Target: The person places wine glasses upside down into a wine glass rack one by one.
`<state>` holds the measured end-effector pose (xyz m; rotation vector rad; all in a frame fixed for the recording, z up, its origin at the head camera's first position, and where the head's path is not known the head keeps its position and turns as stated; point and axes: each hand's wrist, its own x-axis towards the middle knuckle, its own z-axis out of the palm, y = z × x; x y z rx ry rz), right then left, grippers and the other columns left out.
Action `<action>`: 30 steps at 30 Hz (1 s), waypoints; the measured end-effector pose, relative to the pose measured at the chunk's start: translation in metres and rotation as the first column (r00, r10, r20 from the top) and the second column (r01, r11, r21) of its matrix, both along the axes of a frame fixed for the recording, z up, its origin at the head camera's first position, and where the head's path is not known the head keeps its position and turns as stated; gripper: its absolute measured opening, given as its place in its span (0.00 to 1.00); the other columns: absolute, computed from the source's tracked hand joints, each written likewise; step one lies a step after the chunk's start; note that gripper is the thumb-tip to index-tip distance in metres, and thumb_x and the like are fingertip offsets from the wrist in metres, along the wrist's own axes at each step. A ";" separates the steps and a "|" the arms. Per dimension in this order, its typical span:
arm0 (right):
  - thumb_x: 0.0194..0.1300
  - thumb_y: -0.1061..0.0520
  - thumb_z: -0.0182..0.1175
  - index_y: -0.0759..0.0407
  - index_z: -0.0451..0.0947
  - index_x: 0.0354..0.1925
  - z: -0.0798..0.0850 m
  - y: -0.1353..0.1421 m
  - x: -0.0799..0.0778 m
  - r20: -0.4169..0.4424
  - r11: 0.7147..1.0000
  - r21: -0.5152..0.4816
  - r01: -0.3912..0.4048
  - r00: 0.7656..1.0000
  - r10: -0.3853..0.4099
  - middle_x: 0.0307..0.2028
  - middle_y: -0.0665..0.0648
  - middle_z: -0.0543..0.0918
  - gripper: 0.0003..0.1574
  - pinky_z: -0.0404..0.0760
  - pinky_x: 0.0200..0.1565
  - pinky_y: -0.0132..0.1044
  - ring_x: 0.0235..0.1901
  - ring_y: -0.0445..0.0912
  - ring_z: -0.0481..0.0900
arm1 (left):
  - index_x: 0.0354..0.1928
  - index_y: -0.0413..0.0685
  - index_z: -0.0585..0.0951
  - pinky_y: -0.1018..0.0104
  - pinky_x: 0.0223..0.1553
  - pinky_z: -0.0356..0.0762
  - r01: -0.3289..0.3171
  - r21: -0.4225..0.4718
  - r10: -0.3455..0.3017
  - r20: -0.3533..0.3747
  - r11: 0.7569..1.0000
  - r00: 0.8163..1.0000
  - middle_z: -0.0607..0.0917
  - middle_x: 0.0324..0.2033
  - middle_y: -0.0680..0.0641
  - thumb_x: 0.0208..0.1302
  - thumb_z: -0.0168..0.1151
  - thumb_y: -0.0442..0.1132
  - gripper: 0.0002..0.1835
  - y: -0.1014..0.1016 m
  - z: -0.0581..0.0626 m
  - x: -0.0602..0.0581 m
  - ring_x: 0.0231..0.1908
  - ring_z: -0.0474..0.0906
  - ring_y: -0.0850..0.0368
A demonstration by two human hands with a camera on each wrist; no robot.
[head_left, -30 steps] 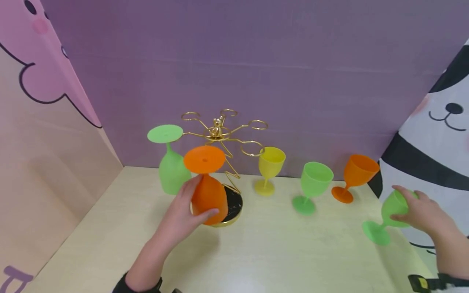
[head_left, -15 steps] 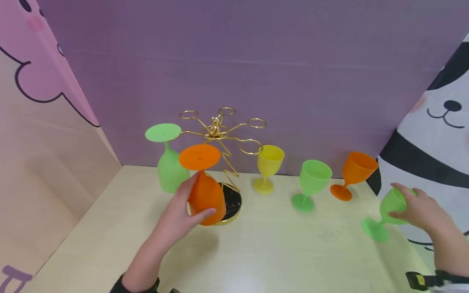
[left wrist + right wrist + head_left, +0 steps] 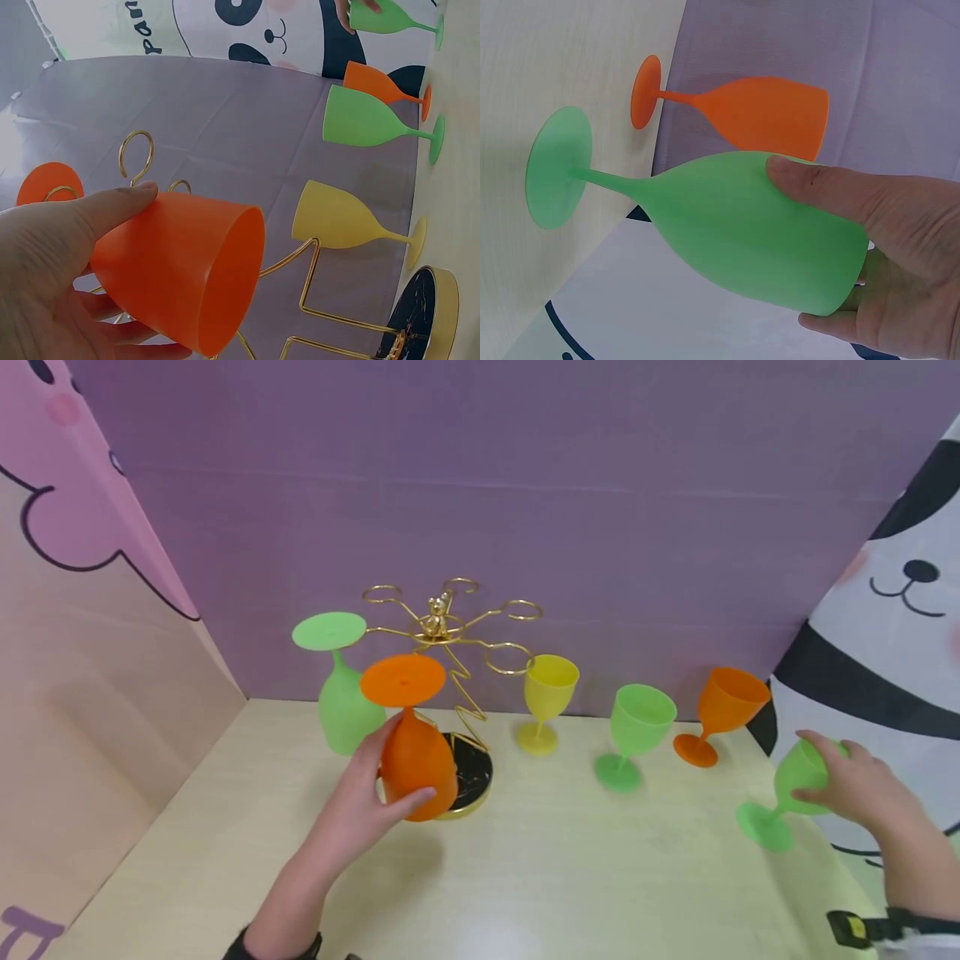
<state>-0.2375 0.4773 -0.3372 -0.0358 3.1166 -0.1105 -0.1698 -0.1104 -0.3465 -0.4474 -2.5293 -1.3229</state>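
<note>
My left hand (image 3: 365, 795) grips an upside-down orange goblet (image 3: 422, 768) round its bowl, thumb on one side and fingers on the other. The goblet's foot is up at the near side of a gold wire rack (image 3: 468, 693). In the left wrist view a gold loop crosses in front of that orange foot (image 3: 51, 180); whether the stem sits inside it I cannot tell. A green goblet (image 3: 348, 710) hangs upside down from the rack's left arm. At the far right my right hand (image 3: 862, 781) holds another green goblet (image 3: 750, 225) by its bowl, foot low at the table.
Upright along the back stand a yellow goblet (image 3: 551, 689), a green goblet (image 3: 642, 722) and an orange goblet (image 3: 729, 702). The rack's round black base (image 3: 471, 774) rests on the pale table (image 3: 555, 868). A purple backdrop (image 3: 480, 468) and a panda-print panel (image 3: 892, 635) enclose the space.
The orange goblet in my left hand has shifted slightly left relative to the rack. My right hand keeps its hold on the green goblet. The whole head view has drifted a little.
</note>
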 end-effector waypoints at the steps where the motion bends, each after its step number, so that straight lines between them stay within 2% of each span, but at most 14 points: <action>1: 0.40 0.38 0.70 0.63 0.44 0.67 0.000 0.000 0.000 -0.002 1.000 0.000 -0.002 1.000 0.002 0.49 0.92 0.51 0.68 0.65 0.35 0.74 0.41 0.84 0.57 | 0.69 0.54 0.50 0.46 0.54 0.70 0.002 0.002 -0.002 0.000 1.000 1.000 0.60 0.65 0.45 0.50 0.68 0.51 0.49 0.000 0.000 0.000 0.59 0.62 0.48; 13: 0.40 0.39 0.70 0.62 0.44 0.67 -0.001 0.000 0.001 -0.025 1.000 -0.014 -0.004 1.000 0.003 0.50 0.91 0.50 0.67 0.64 0.35 0.76 0.42 0.84 0.55 | 0.69 0.56 0.50 0.41 0.52 0.70 0.018 0.019 -0.017 -0.013 1.000 1.000 0.58 0.66 0.46 0.50 0.69 0.48 0.49 -0.003 0.000 0.001 0.62 0.58 0.47; 19: 0.42 0.40 0.69 0.61 0.43 0.67 0.000 -0.004 0.003 -0.012 1.000 -0.016 0.000 1.000 -0.001 0.50 0.91 0.50 0.66 0.63 0.35 0.76 0.43 0.84 0.54 | 0.69 0.57 0.50 0.41 0.52 0.70 0.014 0.043 -0.015 0.017 0.999 1.000 0.58 0.67 0.47 0.50 0.68 0.50 0.48 -0.007 0.001 0.003 0.62 0.58 0.46; 25: 0.42 0.41 0.70 0.63 0.43 0.67 0.000 -0.004 0.004 -0.002 1.000 -0.013 0.012 1.000 -0.012 0.50 0.91 0.50 0.66 0.64 0.35 0.76 0.42 0.84 0.54 | 0.68 0.59 0.52 0.44 0.55 0.69 -0.009 0.080 0.008 0.015 0.997 1.000 0.60 0.65 0.45 0.50 0.68 0.51 0.47 -0.014 0.011 0.008 0.61 0.59 0.45; 30: 0.41 0.41 0.70 0.63 0.44 0.66 0.001 -0.004 0.002 0.004 1.000 -0.010 0.017 1.000 -0.017 0.50 0.91 0.50 0.66 0.63 0.36 0.76 0.43 0.83 0.54 | 0.68 0.61 0.54 0.48 0.54 0.70 -0.038 0.127 0.043 -0.035 0.991 0.998 0.62 0.64 0.45 0.51 0.69 0.44 0.45 -0.026 0.027 0.018 0.59 0.62 0.46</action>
